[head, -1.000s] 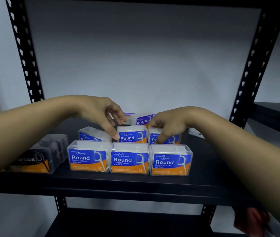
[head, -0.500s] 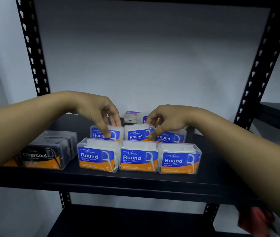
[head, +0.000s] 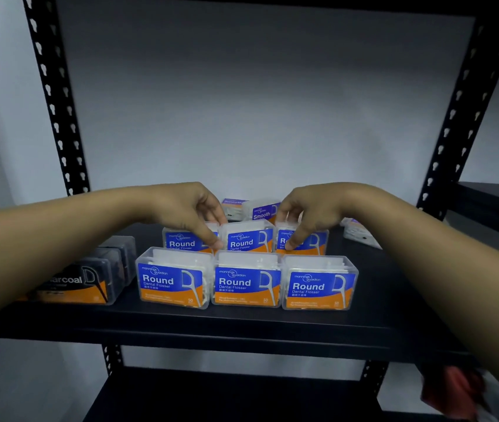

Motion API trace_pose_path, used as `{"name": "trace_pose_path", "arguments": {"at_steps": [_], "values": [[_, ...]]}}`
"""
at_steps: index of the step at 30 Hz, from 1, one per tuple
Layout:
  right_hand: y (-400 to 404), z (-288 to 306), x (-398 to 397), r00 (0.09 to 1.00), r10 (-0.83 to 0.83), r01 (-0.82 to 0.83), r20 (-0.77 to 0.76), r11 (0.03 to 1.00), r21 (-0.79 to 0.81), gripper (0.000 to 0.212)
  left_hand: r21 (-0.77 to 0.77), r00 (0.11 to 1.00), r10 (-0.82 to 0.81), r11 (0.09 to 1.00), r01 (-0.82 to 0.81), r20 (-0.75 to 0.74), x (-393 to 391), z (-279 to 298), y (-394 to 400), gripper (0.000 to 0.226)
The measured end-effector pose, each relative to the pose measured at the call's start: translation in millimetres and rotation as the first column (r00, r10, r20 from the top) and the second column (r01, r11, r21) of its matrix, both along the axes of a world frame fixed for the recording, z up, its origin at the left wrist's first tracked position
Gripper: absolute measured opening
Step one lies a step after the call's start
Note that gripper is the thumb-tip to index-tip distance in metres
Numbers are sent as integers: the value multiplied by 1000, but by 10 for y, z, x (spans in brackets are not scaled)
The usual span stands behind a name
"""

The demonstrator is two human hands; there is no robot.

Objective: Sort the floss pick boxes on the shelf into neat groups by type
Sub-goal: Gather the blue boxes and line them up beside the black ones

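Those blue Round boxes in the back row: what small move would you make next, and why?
Probably nudge the right rear Round box leftward against the middle rear one. The right hand pinches it, the left hand holds the left rear box, and a small gap shows beside the middle box.

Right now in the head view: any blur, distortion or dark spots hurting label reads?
Head view: front Round boxes read sharply; the Charcoal box sits dim at left, its label cut off by the left forearm; the Smooth box behind is small and soft; wide-angle bows the shelf posts; the red thing at bottom right is blurred.
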State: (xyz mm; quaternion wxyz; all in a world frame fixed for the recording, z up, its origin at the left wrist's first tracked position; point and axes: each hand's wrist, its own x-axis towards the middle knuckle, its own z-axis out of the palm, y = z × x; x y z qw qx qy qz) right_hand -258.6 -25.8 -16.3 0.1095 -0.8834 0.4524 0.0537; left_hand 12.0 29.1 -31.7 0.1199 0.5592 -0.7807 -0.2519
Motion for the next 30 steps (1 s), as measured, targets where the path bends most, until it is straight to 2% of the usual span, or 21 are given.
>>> {"name": "trace_pose_path", "arguments": {"at_steps": [5, 9, 12, 15, 22, 28, 30], "values": [[38, -43, 25, 997, 28, -31, 73, 999, 36, 50, 0, 999, 4, 1000, -4, 36, -112, 49, -5, 44], [69, -82, 51, 990, 38, -45, 133, 998, 47, 54, -22, 996, 33, 999, -31, 77, -156, 40, -15, 43], [75, -105, 60, 983, 48, -51, 177, 999, 11, 64, -21, 997, 50, 999, -49, 54, -162, 18, -21, 41], [61, -108, 55, 970, 82, -81, 230, 997, -13, 52, -12, 998, 54, 999, -53, 43, -168, 18, -21, 39], [37, -113, -26, 957, 62, -74, 284, 997, 29, 42, 23, 1000, 24, 999, -24, -17, -130, 45, 8, 42], [36, -78, -67, 947, 55, -84, 318, 993, 79, 40, 63, 1000, 19, 998, -17, -21, -24, 133, 65, 59], [53, -77, -67, 946, 61, -91, 319, 992, 83, 39, 66, 998, 31, 997, -27, -61, -28, 95, 57, 55]]}}
